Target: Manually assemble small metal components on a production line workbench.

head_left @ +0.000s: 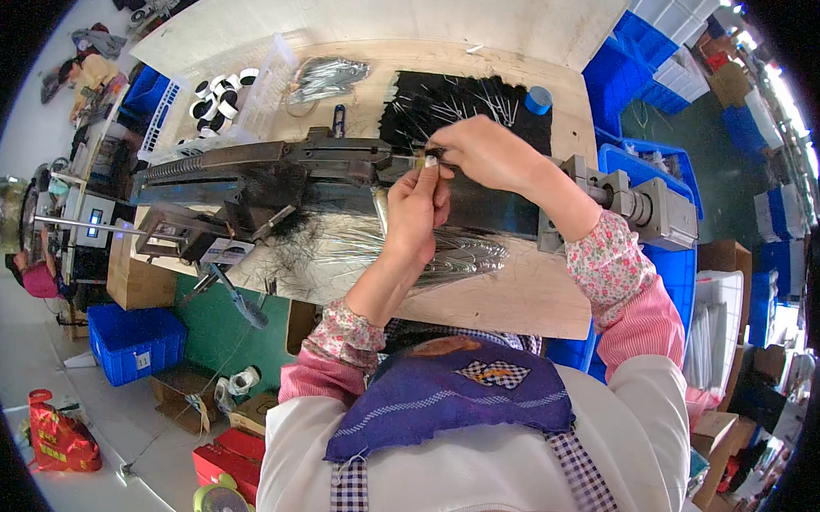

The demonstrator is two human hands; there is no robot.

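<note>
Your left hand (418,202) and right hand (486,153) meet at the front of the dark metal machine (278,166), both pinched shut on a thin wire piece (412,159) with a small dark tuft at its tip; it lies level, just at the machine's nose, above the middle of the table (508,300). The piece looks very slender, pale and stiff, easy to bend; I judge that a squeeze too hard or a crooked push toward the machine could kink it; your fingertips sit close to the moving parts, so a slip could nip them. Loose black bristles (288,252) and a bright bundle of wires (446,253) lie just under your left wrist; a sleeve brushing them could scatter them off the table edge; the black mat (461,100) beyond holds more wires.
</note>
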